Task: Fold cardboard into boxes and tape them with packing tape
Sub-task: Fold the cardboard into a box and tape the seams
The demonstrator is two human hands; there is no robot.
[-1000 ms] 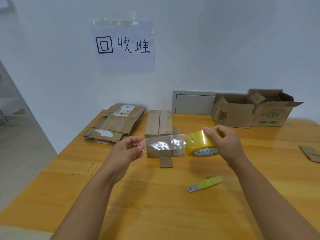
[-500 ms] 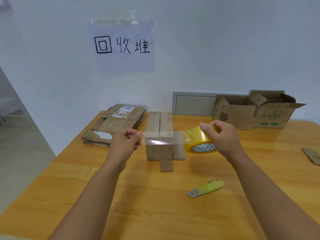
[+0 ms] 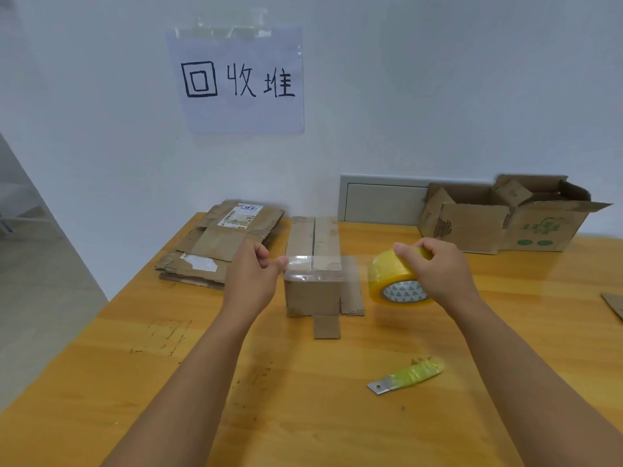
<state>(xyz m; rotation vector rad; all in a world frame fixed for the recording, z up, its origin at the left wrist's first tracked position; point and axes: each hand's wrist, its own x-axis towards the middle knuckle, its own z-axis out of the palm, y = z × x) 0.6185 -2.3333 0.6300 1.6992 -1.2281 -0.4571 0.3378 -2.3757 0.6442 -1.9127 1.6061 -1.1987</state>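
Note:
A small folded cardboard box (image 3: 312,294) stands in the middle of the wooden table (image 3: 303,416), with two flaps lying flat at its near side. A clear strip of tape (image 3: 317,264) stretches across the box's near top edge. My left hand (image 3: 251,281) pinches the strip's free end just left of the box. My right hand (image 3: 438,273) grips the yellow tape roll (image 3: 396,281) to the right of the box, slightly above the table.
A green-handled utility knife (image 3: 409,375) lies on the table in front of the roll. Flattened cardboard (image 3: 219,244) is stacked at the back left. An open cardboard carton (image 3: 505,219) sits at the back right. A cardboard scrap (image 3: 615,305) lies at the right edge.
Both hands carried the stretched tape away from me and down, from in front of the box's near face onto its near top edge. The box and the knife stayed put.

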